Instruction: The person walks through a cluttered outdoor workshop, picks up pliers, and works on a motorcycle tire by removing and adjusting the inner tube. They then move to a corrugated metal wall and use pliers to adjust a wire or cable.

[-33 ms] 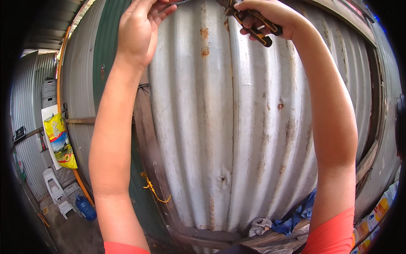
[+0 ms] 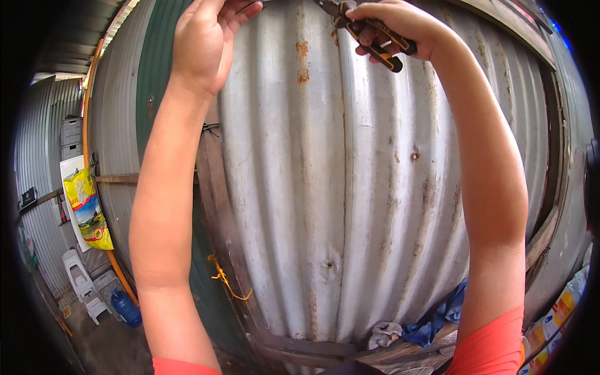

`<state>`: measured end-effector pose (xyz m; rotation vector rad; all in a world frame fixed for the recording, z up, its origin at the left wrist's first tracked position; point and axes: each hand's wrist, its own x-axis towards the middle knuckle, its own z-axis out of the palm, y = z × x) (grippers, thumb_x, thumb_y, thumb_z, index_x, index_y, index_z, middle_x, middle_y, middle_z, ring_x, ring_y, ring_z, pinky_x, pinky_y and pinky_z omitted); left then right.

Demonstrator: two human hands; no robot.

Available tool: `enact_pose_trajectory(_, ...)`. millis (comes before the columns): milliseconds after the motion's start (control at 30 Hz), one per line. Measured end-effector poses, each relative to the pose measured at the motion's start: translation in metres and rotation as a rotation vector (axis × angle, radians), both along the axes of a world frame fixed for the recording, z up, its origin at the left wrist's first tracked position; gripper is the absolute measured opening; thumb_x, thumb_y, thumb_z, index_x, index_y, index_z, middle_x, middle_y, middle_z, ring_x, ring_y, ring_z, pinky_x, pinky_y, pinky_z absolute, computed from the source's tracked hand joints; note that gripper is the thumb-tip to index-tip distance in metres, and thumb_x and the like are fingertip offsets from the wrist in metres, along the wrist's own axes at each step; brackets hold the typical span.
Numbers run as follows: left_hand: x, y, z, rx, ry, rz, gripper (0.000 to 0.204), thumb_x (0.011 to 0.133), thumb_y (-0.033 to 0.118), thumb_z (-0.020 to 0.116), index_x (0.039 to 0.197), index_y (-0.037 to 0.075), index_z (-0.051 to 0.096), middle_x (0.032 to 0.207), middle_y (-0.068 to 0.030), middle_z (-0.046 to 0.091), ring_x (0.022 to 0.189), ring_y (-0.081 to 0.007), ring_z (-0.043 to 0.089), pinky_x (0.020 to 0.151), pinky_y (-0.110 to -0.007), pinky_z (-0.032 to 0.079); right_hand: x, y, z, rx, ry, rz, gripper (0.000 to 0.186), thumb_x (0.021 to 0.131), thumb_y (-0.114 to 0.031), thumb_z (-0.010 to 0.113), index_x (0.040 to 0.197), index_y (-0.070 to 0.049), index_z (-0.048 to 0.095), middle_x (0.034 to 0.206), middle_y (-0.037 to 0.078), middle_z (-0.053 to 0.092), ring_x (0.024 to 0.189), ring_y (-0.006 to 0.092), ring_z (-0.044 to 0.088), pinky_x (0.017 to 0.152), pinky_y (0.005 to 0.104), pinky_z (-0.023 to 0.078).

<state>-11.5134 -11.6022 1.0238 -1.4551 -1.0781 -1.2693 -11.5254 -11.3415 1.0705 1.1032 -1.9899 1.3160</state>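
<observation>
Both my arms reach up to the top of the view, before a corrugated metal wall (image 2: 281, 187). My right hand (image 2: 400, 25) grips a pair of pliers (image 2: 381, 50) with black and yellow handles. Their handles are a little apart, and the jaws point up and left, partly cut off by the upper edge. My left hand (image 2: 203, 53) is raised on the other side, its fingers curled around a thin dark wire (image 2: 265, 2). Only a short bit of that wire shows; the fingertips and the rest run out of view.
A wooden post (image 2: 219, 187) with a yellow cord (image 2: 220, 275) tied to it stands left of the metal sheet. Blue cloth (image 2: 431, 322) and a grey rag (image 2: 384, 334) lie on a low beam. Farther left are a white plastic chair (image 2: 78, 275), a blue water jug (image 2: 127, 307) and a yellow sack (image 2: 87, 209).
The pliers and my right hand have shifted down very slightly. Less of the wire shows beside my left fingers. Otherwise the arms keep their place.
</observation>
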Motion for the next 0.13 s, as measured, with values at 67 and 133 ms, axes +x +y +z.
enact_pose_trajectory(67, 0.005, 0.009, 0.002, 0.010, 0.009, -0.060, 0.018, 0.096, 0.019, 0.054, 0.083, 0.007, 0.061, 0.087, -0.0097, 0.068, 0.093, -0.0210, 0.065, 0.087, -0.034, 0.049, -0.011, 0.001, -0.001, 0.046, -0.020, -0.018, 0.025, 0.092, -0.018, 0.058, 0.089, 0.006, 0.063, 0.076, 0.016, 0.065, 0.066, 0.0261, 0.069, 0.052, 0.0363, 0.056)
enact_pose_trajectory(133, 0.008, 0.014, 0.000, -0.056, 0.024, -0.067, 0.022, 0.095, 0.019, 0.054, 0.078, 0.006, 0.061, 0.086, -0.0136, 0.070, 0.090, -0.0236, 0.066, 0.088, -0.035, 0.049, -0.017, 0.004, -0.003, 0.061, -0.003, -0.076, 0.028, 0.093, -0.019, 0.059, 0.096, 0.008, 0.064, 0.079, 0.019, 0.067, 0.066, 0.0261, 0.069, 0.054, 0.0366, 0.057)
